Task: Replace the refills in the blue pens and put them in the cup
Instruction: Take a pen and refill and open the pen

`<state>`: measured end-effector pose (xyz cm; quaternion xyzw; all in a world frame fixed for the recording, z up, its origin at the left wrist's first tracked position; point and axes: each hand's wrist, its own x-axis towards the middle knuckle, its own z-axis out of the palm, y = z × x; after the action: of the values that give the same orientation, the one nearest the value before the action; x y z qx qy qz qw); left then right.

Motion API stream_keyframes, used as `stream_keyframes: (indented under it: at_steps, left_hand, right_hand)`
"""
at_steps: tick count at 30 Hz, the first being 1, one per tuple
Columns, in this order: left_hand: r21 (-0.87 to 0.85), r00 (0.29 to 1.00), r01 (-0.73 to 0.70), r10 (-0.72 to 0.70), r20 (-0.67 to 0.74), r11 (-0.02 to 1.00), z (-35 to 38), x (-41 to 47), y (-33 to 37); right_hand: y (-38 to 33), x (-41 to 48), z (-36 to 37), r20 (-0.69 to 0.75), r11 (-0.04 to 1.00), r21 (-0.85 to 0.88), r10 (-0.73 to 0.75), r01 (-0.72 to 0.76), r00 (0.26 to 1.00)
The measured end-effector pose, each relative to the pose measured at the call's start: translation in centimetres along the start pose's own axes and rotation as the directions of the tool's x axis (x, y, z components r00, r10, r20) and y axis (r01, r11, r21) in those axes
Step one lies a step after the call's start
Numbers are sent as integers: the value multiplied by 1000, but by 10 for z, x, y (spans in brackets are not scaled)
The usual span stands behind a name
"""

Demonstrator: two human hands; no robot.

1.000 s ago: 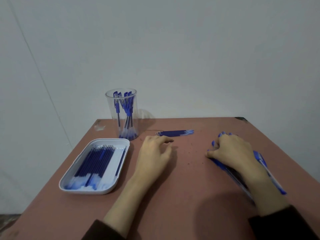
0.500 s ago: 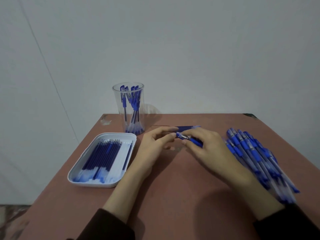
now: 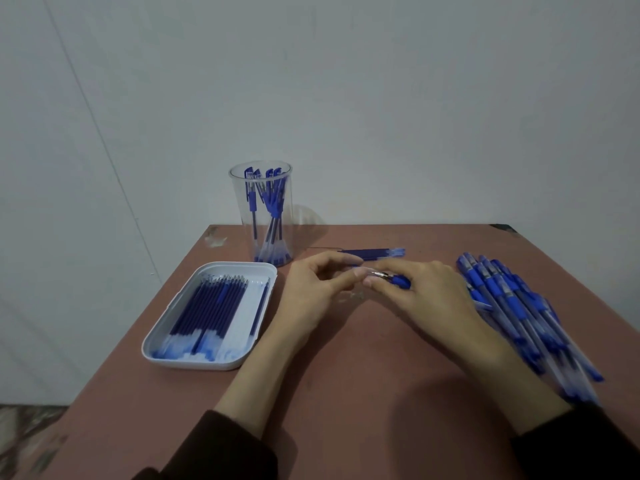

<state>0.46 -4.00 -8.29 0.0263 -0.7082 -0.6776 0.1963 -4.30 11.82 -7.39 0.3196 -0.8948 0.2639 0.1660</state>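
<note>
A blue pen [image 3: 393,278] lies across the table's middle, held by both hands. My right hand [image 3: 429,292] grips its blue barrel. My left hand [image 3: 317,289] pinches the metal tip end with thumb and fingers. A clear cup [image 3: 261,216] with several blue pens stands at the back. A white tray [image 3: 263,271] at the left holds several blue refills [image 3: 211,310]. A pile of blue pens [image 3: 519,310] lies at the right. A few loose refills [image 3: 375,253] rest behind my hands.
The brown table [image 3: 346,375] ends near a grey wall at the back. Its left edge drops off beside the tray. Dark sleeves cover both forearms near the bottom of the view.
My right hand left the pen pile and brought one pen to the middle. My left hand came up and took hold of its tip end. The camera tilted down slightly.
</note>
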Motion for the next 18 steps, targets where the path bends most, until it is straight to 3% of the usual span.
stream_keyframes:
  at_steps: [4, 7, 10, 13, 15, 17, 18]
  left_hand:
    - [290, 998, -24, 38, -40, 957, -3, 4, -10]
    - [526, 995, -55, 2, 101, 848, -5, 2, -13]
    - [626, 980, -119, -11, 201, 771, -5, 3, -15]
    - [402, 984, -62, -10, 176, 913, -2, 4, -12]
    - [38, 976, 58, -64, 207, 998, 1, 2, -7]
    - [-255, 958, 158, -86, 273, 954, 4, 2, -8]
    - [-314, 956, 164, -72, 286, 935, 5, 3, -9]
  right_hand:
    - [12, 3, 2, 79, 973, -183, 156, -139, 985]
    - [17, 5, 1, 58, 980, 14, 198, -199, 978]
    - [13, 6, 2, -25, 971, 201, 140, -132, 990]
    - [5, 6, 4, -33, 908, 400, 149, -124, 988]
    - [-2, 7, 3, 107, 717, 662, 198, -219, 974]
    - [-8, 9, 1, 249, 477, 815, 224, -329, 942]
    - [-10, 9, -1, 306, 398, 836, 231, -377, 923]
